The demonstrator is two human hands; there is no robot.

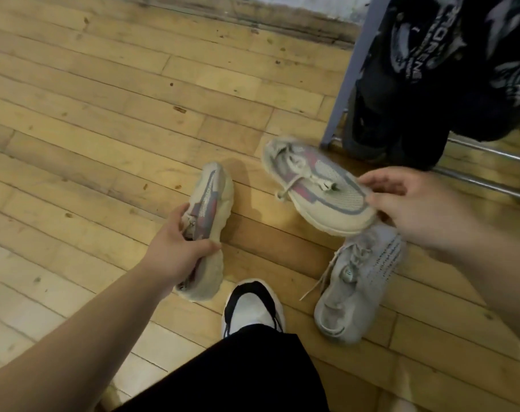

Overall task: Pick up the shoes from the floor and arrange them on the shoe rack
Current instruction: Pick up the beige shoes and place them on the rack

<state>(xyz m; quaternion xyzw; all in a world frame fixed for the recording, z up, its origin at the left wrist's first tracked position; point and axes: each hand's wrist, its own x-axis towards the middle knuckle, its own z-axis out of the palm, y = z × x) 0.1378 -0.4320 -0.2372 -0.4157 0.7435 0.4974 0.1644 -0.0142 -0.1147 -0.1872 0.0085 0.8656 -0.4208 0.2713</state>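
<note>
My left hand [175, 248] grips a beige sneaker with pink and grey stripes [211, 209] by its collar, its sole turned to the right, just above the wooden floor. My right hand [413, 203] holds the matching beige sneaker [318, 185] by its toe end, lifted and tilted over the floor. Under it, a grey knit sneaker [357, 281] lies on the floor with loose laces. The shoe rack [484, 156] shows at the upper right as a grey upright post and two metal rails near the floor.
A dark printed garment [449, 63] hangs over the rack and covers most of it. My own foot in a black and white shoe [253, 307] stands at the bottom centre, with a black trouser leg below. A baseboard [253, 13] runs along the top.
</note>
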